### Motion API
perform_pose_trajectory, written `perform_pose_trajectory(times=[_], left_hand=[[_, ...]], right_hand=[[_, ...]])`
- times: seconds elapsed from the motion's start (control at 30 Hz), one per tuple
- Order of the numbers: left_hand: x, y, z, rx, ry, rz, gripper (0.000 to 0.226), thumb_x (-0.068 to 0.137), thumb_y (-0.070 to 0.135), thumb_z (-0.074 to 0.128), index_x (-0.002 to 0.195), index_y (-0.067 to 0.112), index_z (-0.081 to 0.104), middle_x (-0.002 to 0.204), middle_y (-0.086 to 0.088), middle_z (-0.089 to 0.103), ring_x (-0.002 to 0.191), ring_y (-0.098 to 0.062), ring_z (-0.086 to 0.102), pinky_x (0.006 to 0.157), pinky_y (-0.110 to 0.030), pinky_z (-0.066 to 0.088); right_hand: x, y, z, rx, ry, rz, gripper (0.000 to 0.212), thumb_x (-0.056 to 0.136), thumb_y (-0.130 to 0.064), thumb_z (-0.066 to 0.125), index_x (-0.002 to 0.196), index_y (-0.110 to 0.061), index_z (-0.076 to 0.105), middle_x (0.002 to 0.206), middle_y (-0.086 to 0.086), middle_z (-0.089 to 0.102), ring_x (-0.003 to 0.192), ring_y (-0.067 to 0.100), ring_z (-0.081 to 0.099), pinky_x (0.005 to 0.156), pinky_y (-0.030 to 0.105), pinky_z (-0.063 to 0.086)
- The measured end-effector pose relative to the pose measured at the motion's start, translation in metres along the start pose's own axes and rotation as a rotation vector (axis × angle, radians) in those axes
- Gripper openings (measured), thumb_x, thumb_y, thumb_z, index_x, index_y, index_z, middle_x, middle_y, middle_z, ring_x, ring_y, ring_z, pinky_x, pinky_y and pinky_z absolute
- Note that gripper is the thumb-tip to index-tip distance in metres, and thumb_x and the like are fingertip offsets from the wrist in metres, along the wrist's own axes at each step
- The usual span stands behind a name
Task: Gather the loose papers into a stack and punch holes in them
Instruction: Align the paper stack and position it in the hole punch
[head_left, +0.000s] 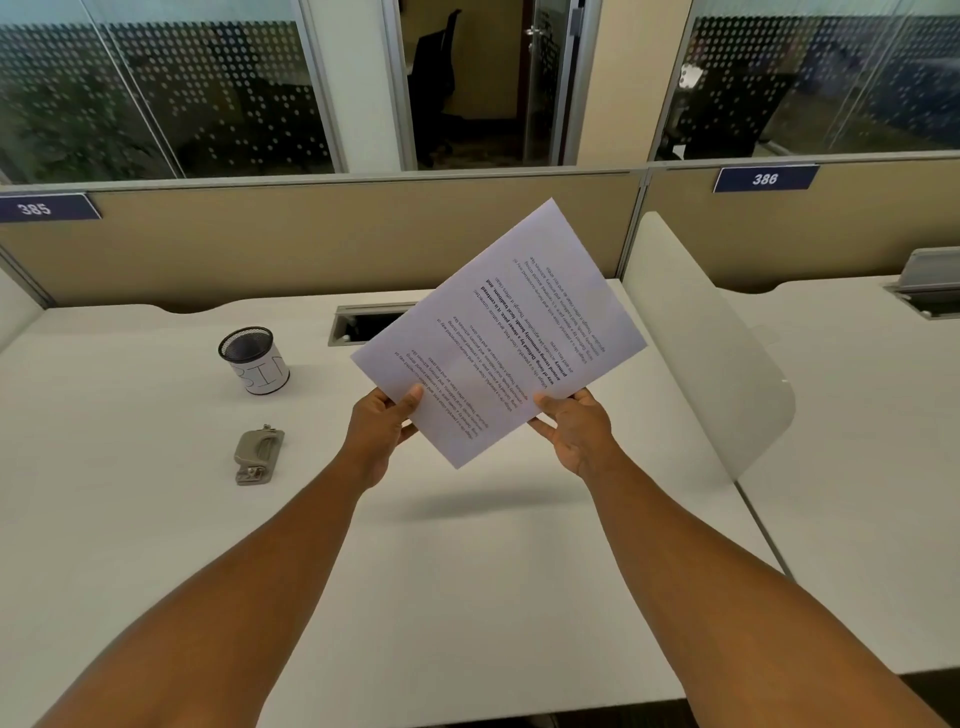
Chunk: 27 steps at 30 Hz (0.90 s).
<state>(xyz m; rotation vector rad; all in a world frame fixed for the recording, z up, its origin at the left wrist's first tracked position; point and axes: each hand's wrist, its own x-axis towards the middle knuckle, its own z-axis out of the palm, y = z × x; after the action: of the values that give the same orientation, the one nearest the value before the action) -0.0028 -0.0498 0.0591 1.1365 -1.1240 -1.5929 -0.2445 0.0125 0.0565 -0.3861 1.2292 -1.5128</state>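
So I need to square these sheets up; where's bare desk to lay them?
The desk is bare below the papers, between the hole punch and the white divider. Busier far left: punch and pen cup.

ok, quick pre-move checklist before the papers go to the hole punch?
1. Papers gripped by both hands: ok. Left hand and right hand each pinch the near edges, and the papers are held off the desk.
2. Sheets squared into one stack: cannot tell; only the top printed sheet shows.
3. No loose sheets left on the desk: ok, none in view.
4. Hole punch reachable: ok, it lies on the desk left of the hands, apart from the pen cup.
5. Punch slot facing the papers: cannot tell.
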Motion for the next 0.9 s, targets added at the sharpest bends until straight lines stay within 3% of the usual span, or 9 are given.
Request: perform_pose_trajectory(times=[0.2,0.4,0.47,0.6,0.8,0.9], left_hand=[[0.002,0.007,-0.014,0.044,0.043,0.02,0.016,0.095,0.019,0.063,0.111,0.019,0.065,0.111,-0.002,0.073,0.097,-0.015,0.071,0.078,-0.033,0.058],[0.005,0.011,-0.023,0.097,0.074,0.047,0.019,0.095,0.021,0.062,0.114,0.018,0.064,0.112,-0.003,0.071,0.097,-0.02,0.069,0.072,-0.03,0.058],[0.006,0.011,-0.026,0.125,0.085,0.065,0.016,0.096,0.022,0.061,0.111,0.02,0.065,0.112,-0.004,0.071,0.098,-0.023,0.069,0.075,-0.033,0.057],[0.009,0.01,-0.031,0.181,0.112,0.09,0.011,0.096,0.023,0.061,0.105,0.027,0.066,0.109,-0.002,0.071,0.097,-0.024,0.069,0.082,-0.039,0.057],[0.01,0.003,-0.028,0.25,0.111,0.093,0.019,0.096,0.026,0.061,0.114,0.025,0.064,0.109,0.0,0.07,0.093,-0.024,0.068,0.082,-0.039,0.057],[0.009,-0.001,-0.026,0.273,0.091,0.101,0.022,0.096,0.026,0.061,0.118,0.023,0.063,0.108,0.0,0.07,0.091,-0.023,0.068,0.081,-0.036,0.058]], right_hand=[[-0.004,-0.001,-0.012,0.011,0.066,-0.03,0.049,0.083,0.01,0.064,0.125,-0.014,0.057,0.12,0.008,0.066,0.11,0.026,0.064,0.084,0.037,0.056],[-0.002,0.002,-0.022,0.017,0.194,-0.048,0.043,0.08,0.006,0.07,0.116,-0.014,0.059,0.119,0.01,0.065,0.107,0.028,0.064,0.085,0.038,0.056],[-0.003,0.001,-0.026,-0.031,0.231,-0.05,0.038,0.08,0.003,0.072,0.112,-0.014,0.059,0.117,0.01,0.065,0.105,0.028,0.065,0.085,0.038,0.057],[-0.004,0.001,-0.032,-0.149,0.244,-0.077,0.034,0.079,0.001,0.073,0.108,-0.012,0.063,0.108,0.006,0.069,0.091,0.019,0.067,0.069,0.027,0.056],[-0.005,0.006,-0.033,-0.426,0.247,-0.097,0.023,0.078,-0.001,0.072,0.089,-0.019,0.064,0.098,0.001,0.07,0.084,0.013,0.066,0.063,0.017,0.05],[-0.004,0.008,-0.033,-0.503,0.231,-0.094,0.022,0.08,-0.002,0.071,0.085,-0.021,0.063,0.098,0.0,0.069,0.086,0.017,0.066,0.065,0.02,0.052]])
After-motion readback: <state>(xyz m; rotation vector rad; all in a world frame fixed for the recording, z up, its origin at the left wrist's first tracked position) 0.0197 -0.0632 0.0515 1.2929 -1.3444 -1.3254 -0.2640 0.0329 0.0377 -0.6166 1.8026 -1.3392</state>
